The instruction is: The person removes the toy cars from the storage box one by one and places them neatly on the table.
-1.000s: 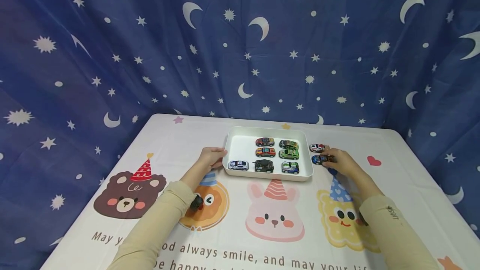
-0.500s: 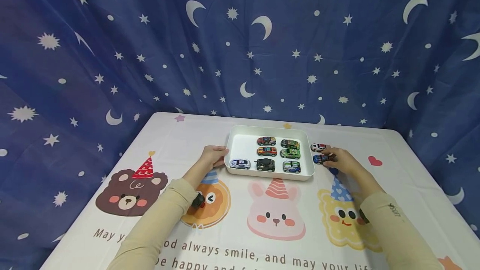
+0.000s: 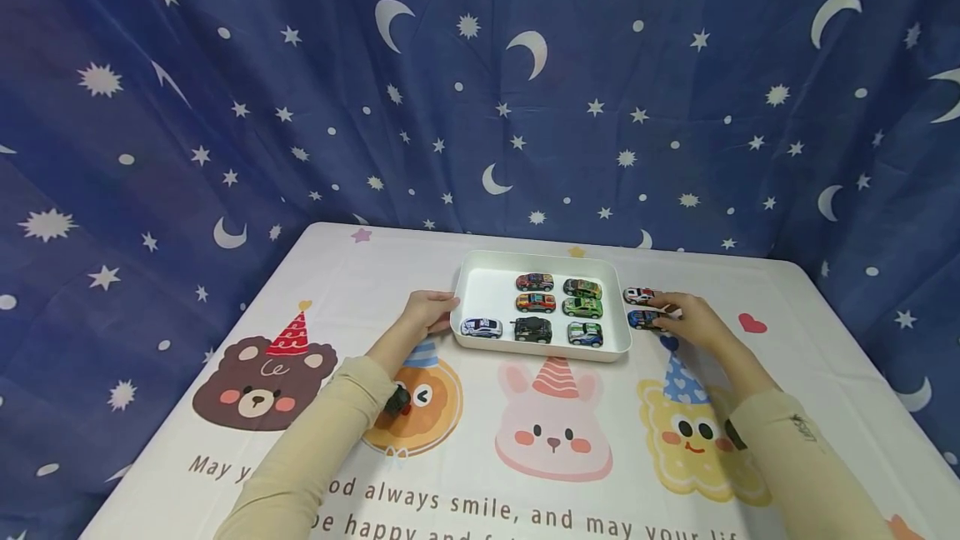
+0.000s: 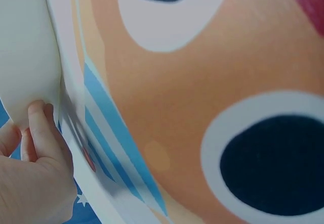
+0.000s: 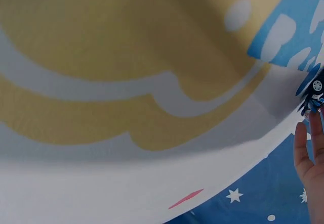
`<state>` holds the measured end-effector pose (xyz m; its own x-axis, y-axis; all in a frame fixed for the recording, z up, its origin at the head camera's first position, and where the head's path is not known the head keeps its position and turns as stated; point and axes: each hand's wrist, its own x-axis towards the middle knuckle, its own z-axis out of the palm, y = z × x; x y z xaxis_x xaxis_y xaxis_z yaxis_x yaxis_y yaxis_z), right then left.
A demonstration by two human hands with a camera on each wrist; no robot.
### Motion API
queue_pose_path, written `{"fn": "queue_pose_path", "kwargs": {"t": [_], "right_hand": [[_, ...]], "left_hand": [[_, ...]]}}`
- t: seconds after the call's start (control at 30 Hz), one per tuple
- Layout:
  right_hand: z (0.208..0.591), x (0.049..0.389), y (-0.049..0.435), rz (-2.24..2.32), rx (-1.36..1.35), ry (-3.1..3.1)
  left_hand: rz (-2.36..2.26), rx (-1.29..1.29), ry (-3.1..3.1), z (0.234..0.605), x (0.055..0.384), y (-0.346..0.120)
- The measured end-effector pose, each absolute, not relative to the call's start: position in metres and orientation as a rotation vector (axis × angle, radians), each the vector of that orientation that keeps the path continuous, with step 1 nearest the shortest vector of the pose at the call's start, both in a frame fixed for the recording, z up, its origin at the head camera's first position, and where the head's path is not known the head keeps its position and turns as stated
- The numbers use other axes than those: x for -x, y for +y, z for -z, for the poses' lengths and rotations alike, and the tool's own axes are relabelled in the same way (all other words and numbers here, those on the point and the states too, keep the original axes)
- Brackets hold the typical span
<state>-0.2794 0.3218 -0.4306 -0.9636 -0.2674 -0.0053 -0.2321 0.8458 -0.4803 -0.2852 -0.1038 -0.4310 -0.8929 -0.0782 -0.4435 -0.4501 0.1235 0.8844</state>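
Observation:
My left hand (image 3: 429, 313) pinches the left wall of a white tray (image 3: 540, 350) between thumb and fingers. In the left wrist view, the fingers (image 4: 45, 133) press against the tray's pale side (image 4: 28, 47). Several toy cars stand inside, among them a white one (image 3: 481, 327), a black tank-like one (image 3: 532, 329) and a bright green one (image 3: 582, 307). Right of the tray, my right hand (image 3: 692, 319) reaches a blue toy car (image 3: 643, 320), its fingertips at the car's right end. A white and red toy car (image 3: 638, 296) sits just behind the blue one.
The white tablecloth (image 3: 360, 273) carries printed animal faces and lettering. Behind the table's far edge hangs a dark blue curtain (image 3: 420, 132) with moons and stars. A small dark object (image 3: 397, 400) shows beside the left sleeve.
My right hand has drawn back slightly to the right, showing more of the blue toy car. The left hand keeps its grip on the tray. The head view has shifted a little.

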Motion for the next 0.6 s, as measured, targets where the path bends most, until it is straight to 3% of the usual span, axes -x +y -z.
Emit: {"fn": "queue_pose_path", "kwargs": {"t": [0.27, 0.6], "right_hand": [[0.427, 0.278, 0.314, 0.8, 0.304, 2.974], [0.42, 0.27, 0.297, 0.94, 0.434, 3.124]], "left_hand": [[-1.832, 0.524, 2.118, 0.431, 0.285, -0.104], [-1.858, 0.519, 2.113, 0.432, 0.286, -0.104]]}}
